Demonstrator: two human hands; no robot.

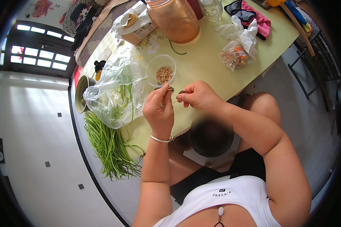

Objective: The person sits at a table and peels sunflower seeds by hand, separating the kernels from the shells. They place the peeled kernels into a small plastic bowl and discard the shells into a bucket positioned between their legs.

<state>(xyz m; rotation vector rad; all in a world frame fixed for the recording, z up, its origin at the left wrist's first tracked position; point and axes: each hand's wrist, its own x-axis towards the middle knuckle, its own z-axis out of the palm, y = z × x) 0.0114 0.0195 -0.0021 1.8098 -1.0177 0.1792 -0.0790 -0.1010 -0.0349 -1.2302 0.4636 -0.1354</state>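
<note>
Your left hand [160, 108] and right hand [196, 95] each pinch a small seed shell [171, 89] over the table's near edge. The glass bowl [161, 70] just beyond holds a shallow layer of kernels; progress seems early.

White sleeveless top [238, 196], silver bangle [161, 139], dark shorts [250, 162].

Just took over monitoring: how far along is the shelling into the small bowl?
Done: the clear bowl holds a shallow layer of pale kernels. In hand: the left hand and right hand pinch a small dark seed between them. Left: how much remains unshelled cannot be told.
</note>
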